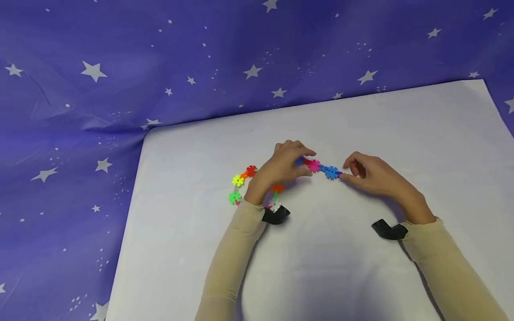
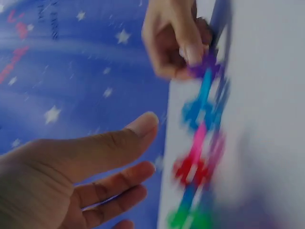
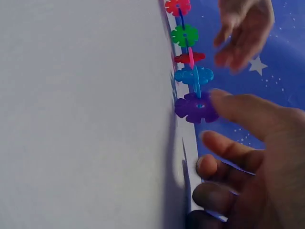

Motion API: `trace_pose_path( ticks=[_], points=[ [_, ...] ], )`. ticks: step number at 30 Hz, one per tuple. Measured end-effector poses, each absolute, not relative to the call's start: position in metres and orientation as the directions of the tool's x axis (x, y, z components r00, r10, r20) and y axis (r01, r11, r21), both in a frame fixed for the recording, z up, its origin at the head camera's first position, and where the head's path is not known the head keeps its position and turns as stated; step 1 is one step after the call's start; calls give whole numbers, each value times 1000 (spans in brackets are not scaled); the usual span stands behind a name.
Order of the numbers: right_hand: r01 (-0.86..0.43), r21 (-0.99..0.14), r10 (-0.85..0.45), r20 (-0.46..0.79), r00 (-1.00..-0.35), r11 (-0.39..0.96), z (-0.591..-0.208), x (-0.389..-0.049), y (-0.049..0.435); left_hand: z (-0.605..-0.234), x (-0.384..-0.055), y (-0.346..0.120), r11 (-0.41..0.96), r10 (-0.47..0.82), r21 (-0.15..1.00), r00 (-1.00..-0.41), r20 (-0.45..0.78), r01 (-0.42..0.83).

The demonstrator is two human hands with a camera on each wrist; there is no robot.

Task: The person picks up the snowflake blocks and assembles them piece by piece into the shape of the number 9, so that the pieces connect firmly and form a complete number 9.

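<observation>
A chain of notched plastic interlocking discs lies on the white table, with a pink disc point(image 1: 314, 166) and a blue disc point(image 1: 331, 172) between the hands. My left hand point(image 1: 284, 162) is spread beside the chain, thumb apart from the fingers, nothing gripped. At the chain's right end is a purple disc point(image 3: 196, 108). My right hand point(image 1: 371, 174) has its thumb at that disc's edge, while the loosely bent fingers stand away from it in the right wrist view. Red point(image 2: 191, 171) and green discs point(image 3: 185, 35) continue the chain.
Left of and partly under my left forearm, further discs form a curve, among them a yellow disc point(image 1: 238, 180), a green disc point(image 1: 234, 198) and a white disc point(image 1: 275, 204). A blue star-patterned cloth point(image 1: 225, 58) hangs behind the white table point(image 1: 321, 272).
</observation>
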State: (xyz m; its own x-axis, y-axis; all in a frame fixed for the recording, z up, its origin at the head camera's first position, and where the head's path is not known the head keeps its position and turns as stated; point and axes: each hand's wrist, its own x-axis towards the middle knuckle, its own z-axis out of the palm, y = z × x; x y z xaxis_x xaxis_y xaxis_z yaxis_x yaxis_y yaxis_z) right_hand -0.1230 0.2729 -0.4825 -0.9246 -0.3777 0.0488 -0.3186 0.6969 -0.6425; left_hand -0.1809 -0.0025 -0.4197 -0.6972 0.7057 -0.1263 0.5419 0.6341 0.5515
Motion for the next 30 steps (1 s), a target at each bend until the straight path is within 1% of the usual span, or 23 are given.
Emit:
trace_pose_path(
  ticks=[2, 4, 6, 7, 9, 10, 12, 15, 17, 18, 20, 24, 26, 28, 30],
  points=[
    [-330, -654, -368, 84, -926, 681, -482, -120, 272, -416, -181, -28, 630, 686, 572, -721, -93, 525],
    [-371, -661, -394, 123, -911, 652, -481, -118, 270, -416, -182, -60, 632, 649, 594, -759, -54, 498],
    [-409, -667, -425, 150, -893, 623, -481, -117, 266, -420, -182, -94, 634, 601, 633, -798, -41, 445],
    [-421, -673, -438, 158, -885, 608, -480, -117, 264, -422, -182, -111, 634, 578, 657, -815, -53, 407],
    [-439, -690, -461, 170, -871, 575, -480, -118, 261, -429, -180, -140, 638, 532, 707, -838, -119, 305],
    [-443, -699, -469, 172, -866, 561, -479, -118, 260, -432, -179, -152, 638, 520, 725, -839, -158, 260],
    [-447, -715, -481, 176, -859, 537, -480, -119, 258, -437, -177, -169, 640, 519, 745, -821, -237, 189],
    [-448, -733, -494, 175, -851, 512, -482, -120, 255, -443, -176, -181, 652, 533, 745, -783, -321, 139],
    [-442, -733, -492, 168, -854, 517, -482, -119, 257, -446, -178, -179, 645, 550, 752, -764, -336, 134],
    [-436, -734, -491, 161, -856, 521, -482, -118, 258, -446, -179, -177, 642, 549, 756, -764, -338, 127],
    [-420, -736, -490, 138, -861, 530, -482, -117, 259, -447, -181, -172, 634, 538, 762, -784, -310, 133],
    [-382, -763, -491, 98, -866, 522, -479, -116, 261, -451, -186, -161, 599, 485, 779, -858, -171, 184],
    [-366, -780, -492, 86, -866, 508, -478, -116, 261, -453, -186, -159, 601, 455, 770, -884, -111, 213],
    [-355, -788, -490, 77, -868, 504, -478, -117, 260, -453, -185, -161, 618, 431, 756, -897, -100, 213],
    [-351, -780, -485, 70, -872, 518, -478, -117, 258, -450, -183, -166, 632, 425, 754, -894, -146, 177]
  ],
)
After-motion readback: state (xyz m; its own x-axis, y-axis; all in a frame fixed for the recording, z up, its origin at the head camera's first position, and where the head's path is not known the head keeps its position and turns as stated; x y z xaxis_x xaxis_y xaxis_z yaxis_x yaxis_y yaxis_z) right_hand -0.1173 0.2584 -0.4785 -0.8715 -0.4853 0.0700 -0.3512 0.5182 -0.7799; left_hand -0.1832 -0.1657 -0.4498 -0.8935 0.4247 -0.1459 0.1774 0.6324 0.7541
